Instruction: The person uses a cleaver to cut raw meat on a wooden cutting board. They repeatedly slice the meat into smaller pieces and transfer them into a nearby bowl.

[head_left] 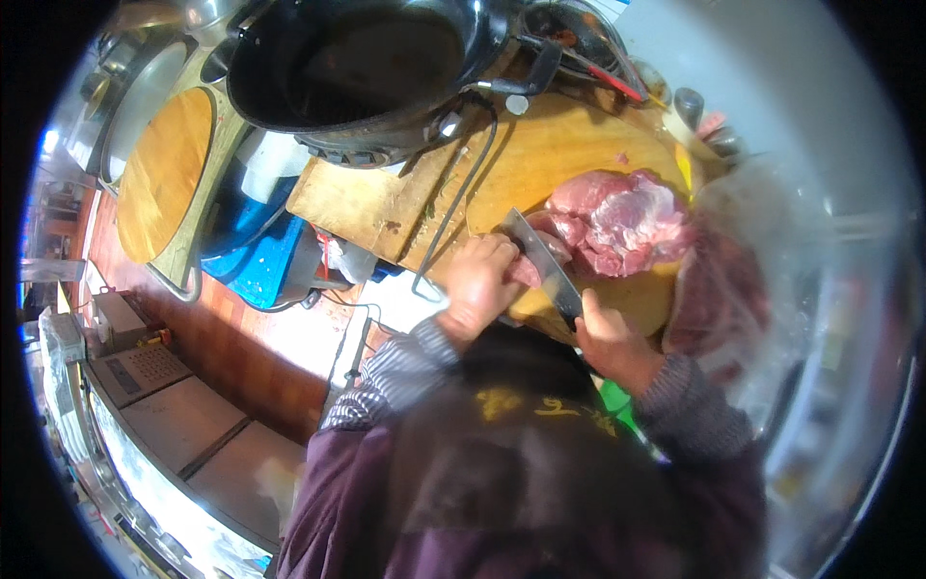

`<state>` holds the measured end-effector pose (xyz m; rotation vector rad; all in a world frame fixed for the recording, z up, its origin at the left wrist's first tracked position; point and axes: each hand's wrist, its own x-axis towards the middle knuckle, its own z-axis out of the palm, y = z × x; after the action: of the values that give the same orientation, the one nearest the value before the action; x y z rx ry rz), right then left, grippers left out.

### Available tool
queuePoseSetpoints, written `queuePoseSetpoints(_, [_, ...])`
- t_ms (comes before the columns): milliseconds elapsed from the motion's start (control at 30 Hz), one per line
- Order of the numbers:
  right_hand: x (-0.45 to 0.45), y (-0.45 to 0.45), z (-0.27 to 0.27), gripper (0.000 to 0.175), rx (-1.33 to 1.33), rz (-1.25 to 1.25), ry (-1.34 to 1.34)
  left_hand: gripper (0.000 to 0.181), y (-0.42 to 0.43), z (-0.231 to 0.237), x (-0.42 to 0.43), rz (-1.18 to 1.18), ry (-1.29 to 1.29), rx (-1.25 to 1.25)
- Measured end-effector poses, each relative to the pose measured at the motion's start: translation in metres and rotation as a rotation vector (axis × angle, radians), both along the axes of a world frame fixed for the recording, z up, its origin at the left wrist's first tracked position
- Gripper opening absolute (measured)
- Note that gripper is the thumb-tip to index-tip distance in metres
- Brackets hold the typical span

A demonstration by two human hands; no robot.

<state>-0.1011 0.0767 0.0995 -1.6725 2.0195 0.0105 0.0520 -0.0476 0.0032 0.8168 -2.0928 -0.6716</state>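
My right hand point(615, 341) grips the handle of a cleaver point(548, 269), whose broad blade slants up and left across the round wooden cutting board point(521, 152). Under the fingers of my left hand point(481, 279) is a small piece of raw meat point(522, 272), on the blade's left side. A large lump of raw meat point(615, 224), pink with white membrane, lies just to the right of the blade. Whether the cleaver's edge touches the board cannot be seen. More dark red meat point(716, 289) sits in a clear plastic bag point(778, 217) at the board's right.
A large black wok point(253, 87) stands on a burner beyond the board. Its black cable point(463, 205) crosses the board's left side. A bowl with a red-handled utensil point(615, 81) is at the back right. To the left are a round wooden lid point(166, 174) and a blue bin point(257, 264).
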Motion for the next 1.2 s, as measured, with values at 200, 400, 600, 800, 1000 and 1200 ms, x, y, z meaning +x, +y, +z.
queuePoseSetpoints(200, [0.009, -0.036, -0.030, 0.030, -0.040, 0.000, -0.007, 0.026, 0.000, -0.001, 0.003, -0.036, 0.028, 0.036])
queuePoseSetpoints(400, [0.012, -0.038, -0.009, 0.024, -0.006, 0.005, 0.002, 0.029, -0.006, 0.003, 0.006, -0.048, -0.017, 0.029])
queuePoseSetpoints(600, [0.021, -0.007, 0.003, 0.043, 0.074, -0.045, 0.057, 0.028, 0.004, -0.001, 0.005, -0.043, 0.020, -0.021])
queuePoseSetpoints(800, [0.017, -0.055, -0.037, 0.025, -0.143, -0.004, 0.074, 0.023, 0.034, 0.001, 0.001, -0.209, 0.086, 0.086])
queuePoseSetpoints(1000, [0.001, -0.016, -0.041, 0.029, -0.436, -0.241, -0.231, 0.038, 0.010, 0.001, 0.014, -0.039, 0.400, 0.478])
queuePoseSetpoints(1200, [-0.016, 0.026, -0.028, 0.023, -0.765, -0.632, -0.913, 0.086, -0.012, 0.023, -0.010, -0.097, -0.118, 0.174])
